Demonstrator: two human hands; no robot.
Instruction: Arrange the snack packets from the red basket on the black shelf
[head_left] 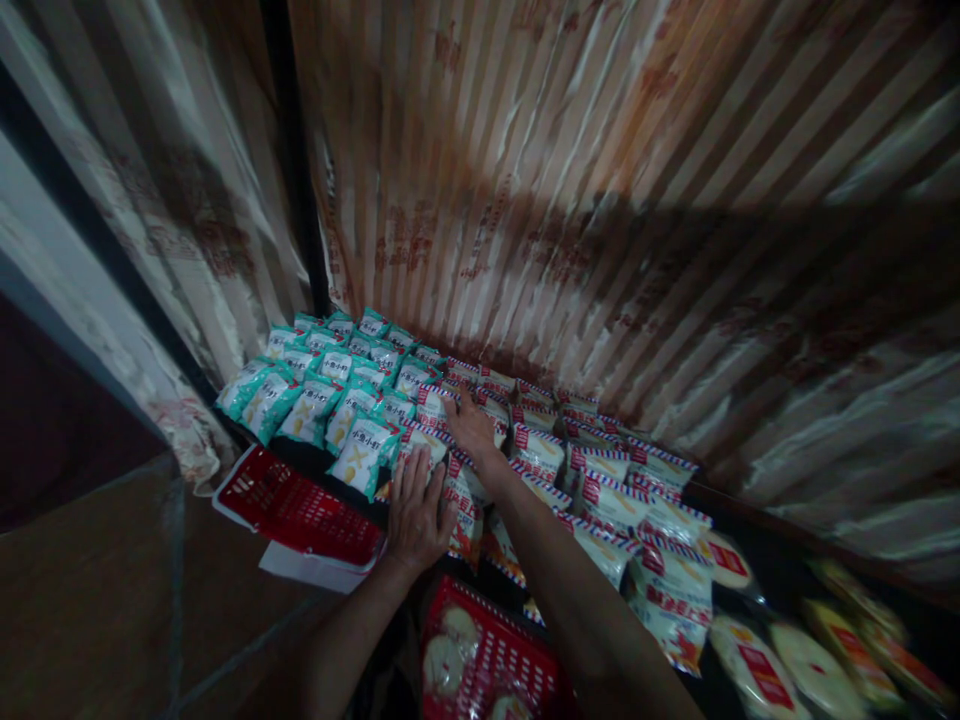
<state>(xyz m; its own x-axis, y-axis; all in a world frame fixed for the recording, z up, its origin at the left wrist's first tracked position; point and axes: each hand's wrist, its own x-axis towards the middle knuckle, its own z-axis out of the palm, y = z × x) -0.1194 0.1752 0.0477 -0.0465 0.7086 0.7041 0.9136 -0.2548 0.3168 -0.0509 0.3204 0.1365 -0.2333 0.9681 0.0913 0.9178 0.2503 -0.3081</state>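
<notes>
My left hand [418, 512] lies with its fingers stretched out on the front of a white snack bag [426, 440] with red print and a striped top edge. Farther back, my right hand [474, 428] rests among the same kind of bags, its fingers extended beside a white-and-red bag [435, 402]. Neither hand appears to grip anything. To the left of both hands stand rows of teal-and-white snack bags [364, 455]. More striped-top bags [606, 505] are lined up to the right of my right forearm.
An unfilled-looking red basket [300, 505] sits at the front left, over a white panel. Another red basket [517, 640] in front holds round packaged items [459, 625]. Blurred flat packs [757, 665] lie at the right. A striped curtain [465, 180] hangs behind the display.
</notes>
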